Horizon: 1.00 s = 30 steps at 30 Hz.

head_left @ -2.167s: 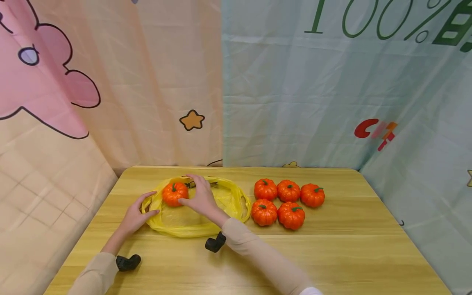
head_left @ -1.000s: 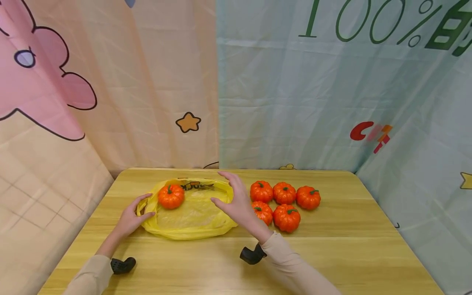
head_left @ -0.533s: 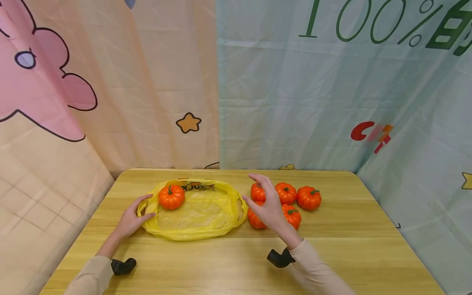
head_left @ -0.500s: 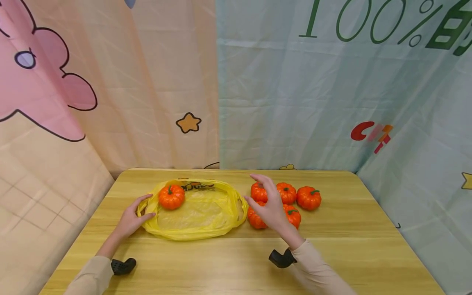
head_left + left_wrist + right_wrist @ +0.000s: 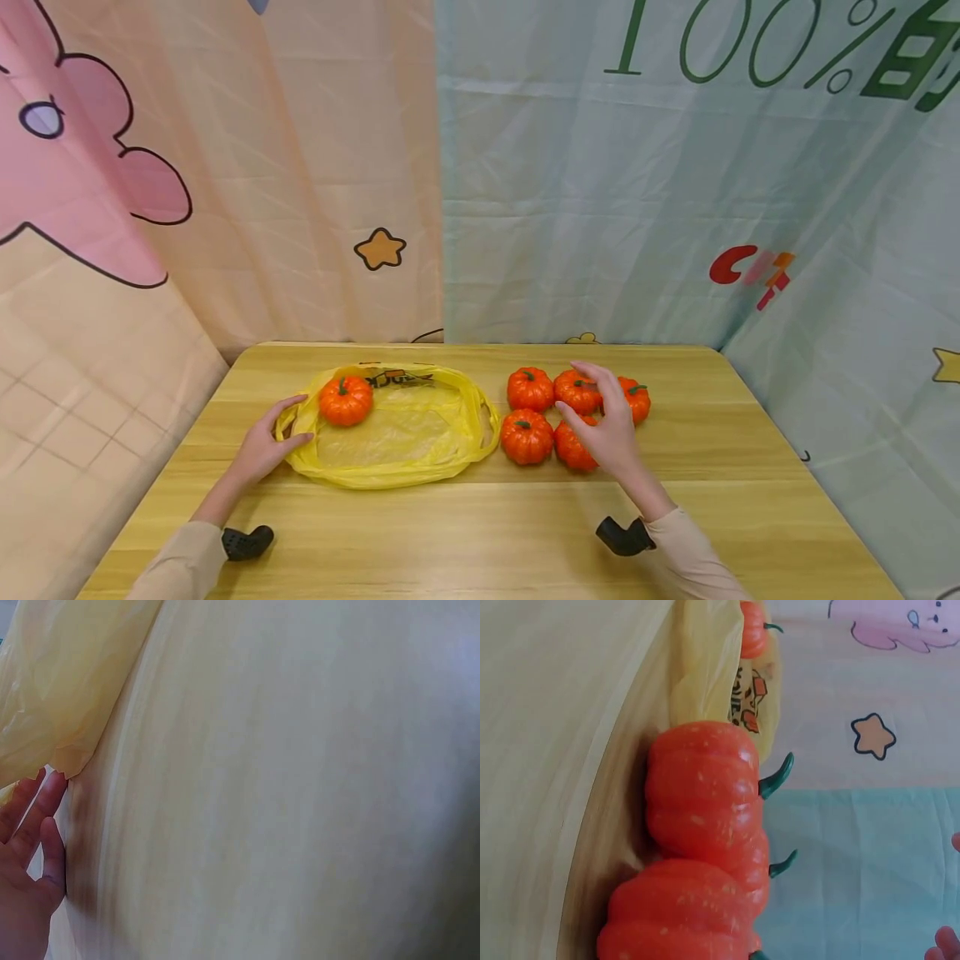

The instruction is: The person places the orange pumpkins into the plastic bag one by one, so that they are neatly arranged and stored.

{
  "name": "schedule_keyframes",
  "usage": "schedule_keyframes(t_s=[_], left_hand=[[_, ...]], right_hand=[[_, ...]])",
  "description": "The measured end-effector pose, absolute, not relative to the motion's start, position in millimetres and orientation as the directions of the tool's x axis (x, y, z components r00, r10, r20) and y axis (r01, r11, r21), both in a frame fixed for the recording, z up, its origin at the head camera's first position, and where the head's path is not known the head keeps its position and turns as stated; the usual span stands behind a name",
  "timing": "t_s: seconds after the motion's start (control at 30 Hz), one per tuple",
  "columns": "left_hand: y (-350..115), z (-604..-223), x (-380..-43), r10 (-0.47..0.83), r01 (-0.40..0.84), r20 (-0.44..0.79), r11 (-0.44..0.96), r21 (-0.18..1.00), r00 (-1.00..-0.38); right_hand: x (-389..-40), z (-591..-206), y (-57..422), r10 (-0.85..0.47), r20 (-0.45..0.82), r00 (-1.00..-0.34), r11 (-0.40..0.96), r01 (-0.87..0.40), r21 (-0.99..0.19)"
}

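Observation:
A yellow plastic bag (image 5: pixel 405 454) lies spread on the table with its mouth up. Inside its left part sits a small orange pumpkin (image 5: pixel 346 401) with a green stem. My left hand (image 5: pixel 264 448) is at the bag's left edge, thumb and fingers apart; in the left wrist view its fingertips touch the yellow plastic (image 5: pixel 75 682). My right hand (image 5: pixel 611 429) hovers over the right end of a group of several more pumpkins (image 5: pixel 527 436), fingers spread and holding nothing. It partly covers the rightmost pumpkin (image 5: pixel 636 402) and the front right one (image 5: pixel 572 448).
Underneath is a light wooden table (image 5: pixel 450 542). Behind it hangs a printed curtain (image 5: pixel 562 208), with another stretch at each side. Black wrist mounts (image 5: pixel 626 537) sit on both forearms. In the right wrist view the near pumpkins (image 5: pixel 701 787) stand before the bag.
My right hand has left the pumpkin in the bag and moved right, across the bag, to above the pumpkin group. The left hand stays at the bag's left edge.

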<state>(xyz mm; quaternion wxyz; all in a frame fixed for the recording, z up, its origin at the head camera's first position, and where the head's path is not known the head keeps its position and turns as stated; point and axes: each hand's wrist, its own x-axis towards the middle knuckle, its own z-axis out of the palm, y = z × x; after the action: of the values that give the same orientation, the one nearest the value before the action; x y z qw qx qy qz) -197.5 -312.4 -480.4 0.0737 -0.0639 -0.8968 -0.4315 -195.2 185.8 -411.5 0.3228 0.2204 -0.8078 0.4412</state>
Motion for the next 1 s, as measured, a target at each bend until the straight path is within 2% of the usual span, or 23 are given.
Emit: schedule_keyframes(t_s=[0.13,0.43,0.67,1.0], left_hand=[[-313.4,-481.0,-198.2,0.050,0.180,0.192,0.627,0.758,-0.980],[-314.6,-483.3,-199.9,0.042,0.167,0.181,0.630,0.759,-0.983],[-313.5,-481.6,-198.8,0.045,0.162,0.172,0.625,0.764,-0.984],[-313.2,-482.7,-199.4,0.049,0.174,0.186,0.636,0.751,-0.981]], right_hand=[[-197.1,-414.9,203.6,-0.034,0.706,-0.708,0.531,-0.611,-0.587],[-205.3,-426.9,241.3,0.102,0.591,-0.800,0.551,-0.450,-0.703],[-211.8,-437.5,260.4,0.163,0.561,-0.811,0.572,-0.386,-0.724],[-226.4,-460.1,281.0,0.254,0.361,-0.897,0.508,-0.194,-0.839]])
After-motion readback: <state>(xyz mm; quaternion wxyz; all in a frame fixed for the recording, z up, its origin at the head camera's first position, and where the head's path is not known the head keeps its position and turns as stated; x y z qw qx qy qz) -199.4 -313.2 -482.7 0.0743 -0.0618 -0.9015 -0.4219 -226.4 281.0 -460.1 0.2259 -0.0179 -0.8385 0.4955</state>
